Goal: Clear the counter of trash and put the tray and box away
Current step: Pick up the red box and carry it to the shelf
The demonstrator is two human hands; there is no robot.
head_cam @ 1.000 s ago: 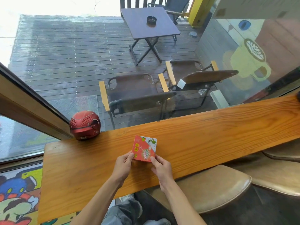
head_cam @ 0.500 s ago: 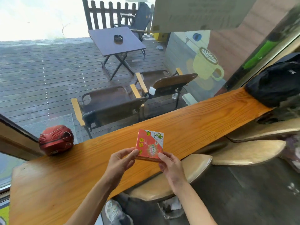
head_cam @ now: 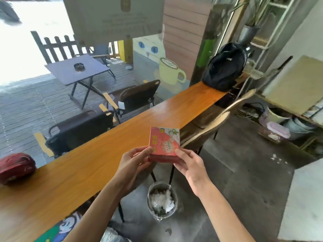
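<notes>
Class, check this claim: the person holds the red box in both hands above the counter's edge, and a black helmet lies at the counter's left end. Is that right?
One detail is wrong: the helmet is red, not black. The head view shows it at the left end of the counter. The rest stands: the left hand and right hand hold the red box above the counter's edge.

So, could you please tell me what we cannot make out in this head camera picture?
- Box: held by the left hand and right hand; its print is too blurred to read, and its contents are hidden.
- Helmet: cut off by the left edge.
- Bin on the floor: holds white crumpled stuff, too blurred to identify.
- Tray: none seen in this view.
</notes>
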